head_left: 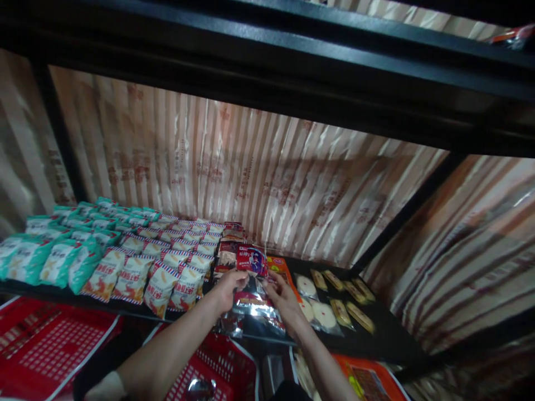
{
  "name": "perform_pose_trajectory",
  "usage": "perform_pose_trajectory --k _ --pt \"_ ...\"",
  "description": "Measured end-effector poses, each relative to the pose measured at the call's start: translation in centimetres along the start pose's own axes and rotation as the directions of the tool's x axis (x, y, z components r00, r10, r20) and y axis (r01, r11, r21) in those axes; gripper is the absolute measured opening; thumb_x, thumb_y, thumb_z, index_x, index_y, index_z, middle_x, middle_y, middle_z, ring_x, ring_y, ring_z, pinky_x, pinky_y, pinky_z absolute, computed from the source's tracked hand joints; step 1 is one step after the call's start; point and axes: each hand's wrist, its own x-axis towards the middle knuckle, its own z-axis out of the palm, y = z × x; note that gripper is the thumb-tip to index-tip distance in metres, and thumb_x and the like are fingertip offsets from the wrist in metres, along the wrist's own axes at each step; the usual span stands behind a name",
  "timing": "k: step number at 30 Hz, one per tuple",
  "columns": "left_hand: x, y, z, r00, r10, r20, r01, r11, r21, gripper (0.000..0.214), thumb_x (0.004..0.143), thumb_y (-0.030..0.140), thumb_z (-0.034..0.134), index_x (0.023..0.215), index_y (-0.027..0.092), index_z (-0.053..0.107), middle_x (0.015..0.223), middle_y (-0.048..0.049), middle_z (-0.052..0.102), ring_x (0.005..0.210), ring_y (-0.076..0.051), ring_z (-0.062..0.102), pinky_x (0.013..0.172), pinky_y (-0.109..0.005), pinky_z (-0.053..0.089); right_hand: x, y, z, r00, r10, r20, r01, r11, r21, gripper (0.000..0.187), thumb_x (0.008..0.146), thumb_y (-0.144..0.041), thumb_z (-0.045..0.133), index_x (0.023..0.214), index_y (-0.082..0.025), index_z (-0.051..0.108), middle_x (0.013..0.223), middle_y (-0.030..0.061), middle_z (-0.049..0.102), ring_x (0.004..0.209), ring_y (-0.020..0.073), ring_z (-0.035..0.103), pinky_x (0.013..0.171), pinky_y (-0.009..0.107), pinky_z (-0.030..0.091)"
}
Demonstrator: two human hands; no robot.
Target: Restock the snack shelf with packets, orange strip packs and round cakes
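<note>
Far left of the fingers, teal snack bags (58, 259) stand in rows on a black shelf (390, 334), with red baskets (79, 340) below. Nearer the fingers, also leftward, are white snack bags with striped edges (136, 275). Dark red packets (228, 253) lie just beyond the left fingertips. The left hand (228, 291) pinches the lower left corner of a red-and-purple packet (252, 260), and the right hand (285, 301) grips its lower right; shiny silver packaging (254, 306) lies beneath the fingers. Right of them come an orange packet (282, 267), round pale cakes in clear wrap (324, 316) and gold-wrapped bars (360, 316).
</note>
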Motion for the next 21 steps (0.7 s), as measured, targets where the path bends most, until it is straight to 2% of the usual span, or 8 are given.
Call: perform_pose_trajectory --k 4,9,13,17,21 --pt "0.4 1.1 0.2 0.994 0.105 0.010 -0.105 0.992 0.067 0.005 0.061 0.011 0.063 0.066 0.011 0.061 0.052 -0.0001 0.060 0.047 -0.011 0.054 0.055 -0.023 0.044 1.6 0.3 0.8 0.998 -0.036 -0.046 0.035 0.999 -0.022 0.070 0.059 -0.047 0.071 0.119 -0.020 0.050 0.069 -0.0023 0.062 0.059 0.0141 0.057 0.052 0.025 0.044" --pt "1.7 3.1 0.4 0.981 0.179 0.072 -0.184 0.980 0.072 0.013 0.058 0.010 0.069 0.068 0.012 0.061 0.059 -0.0023 0.065 0.055 -0.014 0.060 0.061 -0.026 0.047 4.2 -0.5 1.9 0.996 -0.031 -0.081 0.030 0.999 -0.013 0.070 0.059 -0.045 0.068 0.121 -0.021 0.048 0.073 -0.0017 0.062 0.058 0.0145 0.057 0.047 0.024 0.042" --pt "2.8 4.9 0.5 0.965 0.247 0.085 -0.254 0.964 0.081 0.015 0.058 0.005 0.065 0.071 0.011 0.061 0.061 -0.0026 0.065 0.055 -0.014 0.061 0.062 -0.027 0.048 6.8 -0.9 2.6 0.993 -0.071 -0.090 0.067 0.996 -0.054 0.054 0.060 -0.043 0.065 0.108 -0.020 0.059 0.077 0.0010 0.065 0.063 0.0166 0.059 0.051 0.026 0.045" --pt "3.8 6.6 0.3 0.965 0.257 0.051 -0.262 0.954 0.146 0.018 0.059 0.001 0.056 0.073 0.011 0.061 0.059 -0.0017 0.064 0.052 -0.015 0.060 0.059 -0.028 0.049 10.3 -0.3 3.0 0.987 -0.133 -0.089 0.122 0.985 -0.120 0.037 0.062 -0.042 0.062 0.090 -0.018 0.066 0.079 0.0037 0.068 0.068 0.0187 0.061 0.056 0.026 0.045" --pt "5.0 7.7 -0.1 0.963 0.269 0.021 -0.267 0.943 0.197 0.022 0.059 -0.002 0.053 0.075 0.012 0.059 0.060 -0.0007 0.063 0.053 -0.014 0.059 0.054 -0.025 0.047 13.7 0.8 3.5 0.979 -0.178 -0.096 0.153 0.962 -0.224 0.036 0.065 -0.044 0.058 0.089 -0.019 0.067 0.077 0.0028 0.070 0.067 0.0181 0.061 0.058 0.026 0.046"
